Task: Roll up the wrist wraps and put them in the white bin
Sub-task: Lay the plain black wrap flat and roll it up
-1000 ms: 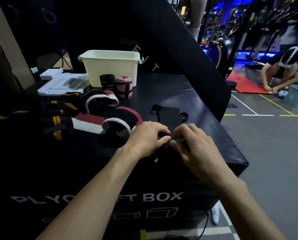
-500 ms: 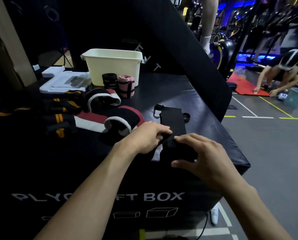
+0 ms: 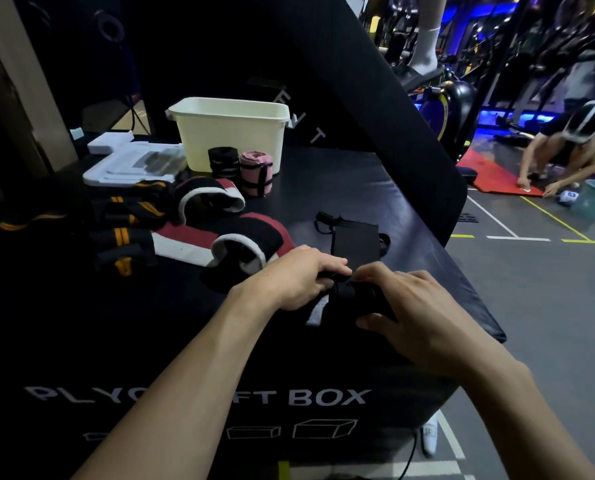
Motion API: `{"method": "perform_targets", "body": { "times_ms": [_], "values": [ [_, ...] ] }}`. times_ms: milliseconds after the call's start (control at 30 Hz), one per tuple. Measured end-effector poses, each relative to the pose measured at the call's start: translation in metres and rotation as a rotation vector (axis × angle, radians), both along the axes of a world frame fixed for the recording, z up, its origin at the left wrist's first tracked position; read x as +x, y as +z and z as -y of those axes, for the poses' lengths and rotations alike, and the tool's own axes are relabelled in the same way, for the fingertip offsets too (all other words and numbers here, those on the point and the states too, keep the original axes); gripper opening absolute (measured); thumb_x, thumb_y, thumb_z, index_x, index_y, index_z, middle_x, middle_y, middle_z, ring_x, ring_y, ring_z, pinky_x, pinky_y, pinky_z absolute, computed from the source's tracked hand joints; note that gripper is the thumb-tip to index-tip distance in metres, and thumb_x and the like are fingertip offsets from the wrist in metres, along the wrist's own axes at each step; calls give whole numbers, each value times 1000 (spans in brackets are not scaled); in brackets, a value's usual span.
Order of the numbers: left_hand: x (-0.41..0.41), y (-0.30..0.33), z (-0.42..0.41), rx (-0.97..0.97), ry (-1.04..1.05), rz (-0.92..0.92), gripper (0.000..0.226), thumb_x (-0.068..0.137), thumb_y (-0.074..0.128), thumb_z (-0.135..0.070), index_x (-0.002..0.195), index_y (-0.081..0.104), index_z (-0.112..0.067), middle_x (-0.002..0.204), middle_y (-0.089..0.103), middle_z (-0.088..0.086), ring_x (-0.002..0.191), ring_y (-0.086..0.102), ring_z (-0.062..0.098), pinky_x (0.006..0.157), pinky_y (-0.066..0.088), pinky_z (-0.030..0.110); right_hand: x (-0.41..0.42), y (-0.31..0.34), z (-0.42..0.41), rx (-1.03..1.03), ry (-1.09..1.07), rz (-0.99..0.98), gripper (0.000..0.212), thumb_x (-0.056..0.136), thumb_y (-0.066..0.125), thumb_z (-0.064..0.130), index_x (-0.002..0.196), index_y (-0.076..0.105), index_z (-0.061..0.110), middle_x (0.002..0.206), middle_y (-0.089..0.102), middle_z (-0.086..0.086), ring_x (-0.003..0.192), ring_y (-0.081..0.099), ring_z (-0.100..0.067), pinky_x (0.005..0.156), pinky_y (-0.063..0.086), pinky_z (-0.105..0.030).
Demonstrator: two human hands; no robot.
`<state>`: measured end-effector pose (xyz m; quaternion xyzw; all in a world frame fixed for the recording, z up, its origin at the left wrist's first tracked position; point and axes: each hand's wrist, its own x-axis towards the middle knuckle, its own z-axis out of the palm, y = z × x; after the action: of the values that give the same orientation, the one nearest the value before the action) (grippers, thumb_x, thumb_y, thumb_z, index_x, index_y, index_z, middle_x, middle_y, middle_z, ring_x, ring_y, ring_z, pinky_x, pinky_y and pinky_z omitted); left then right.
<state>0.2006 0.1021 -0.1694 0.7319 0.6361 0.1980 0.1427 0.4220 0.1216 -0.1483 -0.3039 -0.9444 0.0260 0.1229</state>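
Fingers of both hands curl around the flat black fabric wrist wrap point(image 3: 353, 268) at the near edge of the black padded plyo box point(image 3: 375, 188): left hand point(image 3: 298, 277) pinching the started roll, right hand point(image 3: 405, 306) cupping it to keep it tight. The cream-white plastic bin point(image 3: 230, 133) waits far left.

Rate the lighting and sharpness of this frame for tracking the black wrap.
Head view: dim; the black wrap nearly merges with the dark plyo box, only its grey tab standing out. Left hand, right hand and white bin read clearly. Wide-angle bending at the edges; blue glow behind.
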Motion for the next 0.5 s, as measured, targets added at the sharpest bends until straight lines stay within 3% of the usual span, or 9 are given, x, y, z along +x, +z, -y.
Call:
{"method": "perform_targets", "body": {
  "times_ms": [67, 167, 233, 367, 500],
  "values": [
    [0, 0, 0, 7, 11, 4, 43, 103, 58, -15, 138, 64, -40, 154, 48, -21, 144, 39, 6, 92, 19, 6, -2, 5, -2, -71, -6, 12, 37, 92, 67, 41, 121, 45, 30, 104, 67, 9, 93, 58, -16, 80, 36, -33],
    [1, -3, -1, -1, 53, -2, 39, 102, 61, -20, 133, 66, -42, 143, 48, -13, 135, 41, 12, 79, 17, 9, -7, 9, -8, -168, -37, 43, 29, 96, 63, 40, 117, 46, 30, 99, 61, 12, 92, 56, -16, 76, 37, -35],
    [1, -5, -3, -1, 65, 1, 37, 101, 63, -22, 131, 66, -44, 132, 50, -11, 127, 42, 12, 81, 20, 15, -10, 7, -12, -191, -62, 46, 27, 99, 58, 42, 119, 47, 28, 99, 55, 13, 98, 53, -18, 83, 41, -39],
    [-2, -13, -6, 59, 81, 66, 33, 96, 70, -22, 124, 72, -40, 121, 61, -10, 119, 53, 15, 104, 42, 34, -14, 3, -21, -223, -123, 47, 34, 102, 49, 46, 132, 50, 31, 123, 48, 8, 117, 42, -19, 103, 39, -46],
    [1, -12, -7, 107, 159, 164, 28, 94, 71, -18, 118, 77, -31, 115, 75, -6, 110, 67, 12, 100, 50, 33, -15, 0, -27, -268, -121, 23, 38, 105, 46, 41, 140, 51, 27, 125, 50, 4, 120, 45, -23, 105, 38, -40]
  ]
}}
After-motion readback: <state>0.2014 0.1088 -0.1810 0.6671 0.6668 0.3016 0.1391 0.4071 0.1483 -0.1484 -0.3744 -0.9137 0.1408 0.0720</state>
